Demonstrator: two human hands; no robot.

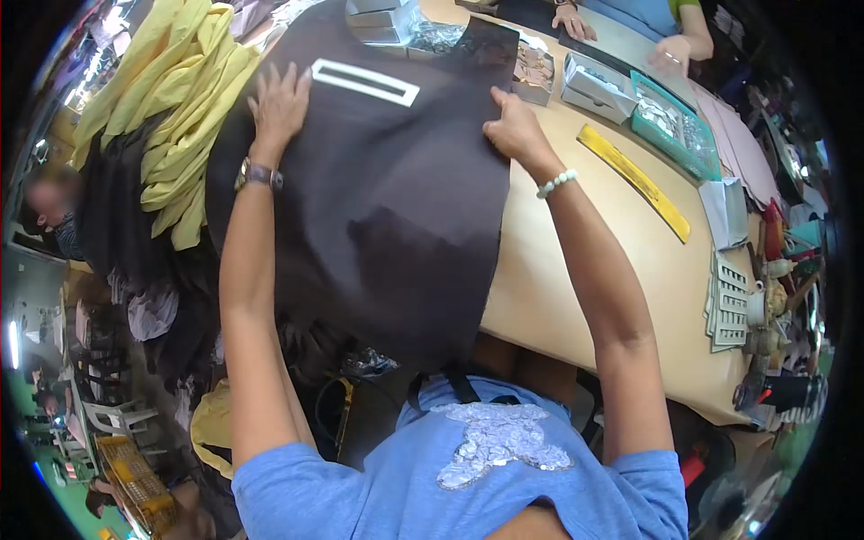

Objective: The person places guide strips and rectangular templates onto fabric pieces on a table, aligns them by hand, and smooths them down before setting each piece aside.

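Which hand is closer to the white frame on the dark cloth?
Left. The left hand lies on the dark cloth, just beside one end of the white frame; the right hand is farther, at the cloth's edge.

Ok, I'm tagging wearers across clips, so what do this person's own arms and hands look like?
The sleeves are short, of blue fabric. The left hand is ungloved, with a dark-banded wristwatch behind it; the right hand, also ungloved, has a bracelet of round, pale green beads.

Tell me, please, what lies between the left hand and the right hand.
In the head view, dark cloth spreads between left hand and right hand; a white frame lies on it, nearer the left.
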